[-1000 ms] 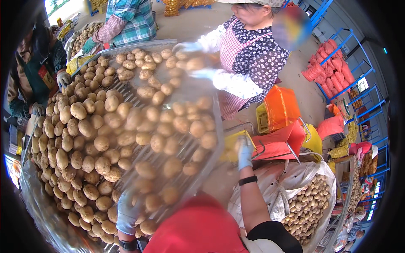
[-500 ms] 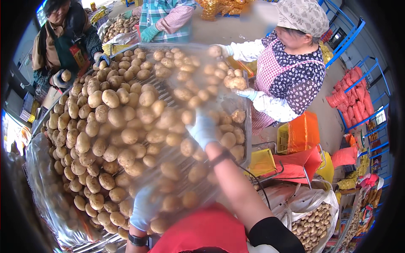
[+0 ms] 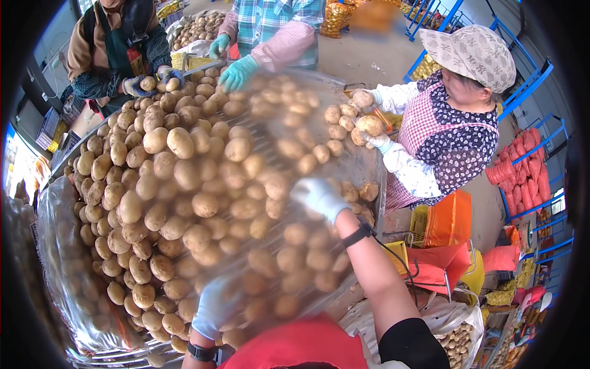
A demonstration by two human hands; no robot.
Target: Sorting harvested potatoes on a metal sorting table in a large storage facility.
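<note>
A broad heap of brown potatoes (image 3: 184, 178) covers a slatted metal sorting table (image 3: 310, 237). My right hand (image 3: 319, 198), in a pale glove, reaches over the middle right of the heap, with potatoes on both sides of it. Its fingertips are smeared, and no potato shows clearly in it. Close to my body, my left hand (image 3: 215, 307), also gloved, rests against the near potatoes; its fingers fade into a hazy patch. Several potatoes between my two hands look blurred.
Across the table a person (image 3: 452, 129) in a patterned cap holds potatoes at the right edge. Two more people (image 3: 273, 31) stand at the far side, hands over the heap. Red and orange bags (image 3: 439, 261) and a white sack of potatoes (image 3: 452, 320) lie at right.
My right hand has moved right and slightly nearer; my left hand stays nearly in place. The far person in teal gloves now reaches onto the heap. The view has shifted slightly.
</note>
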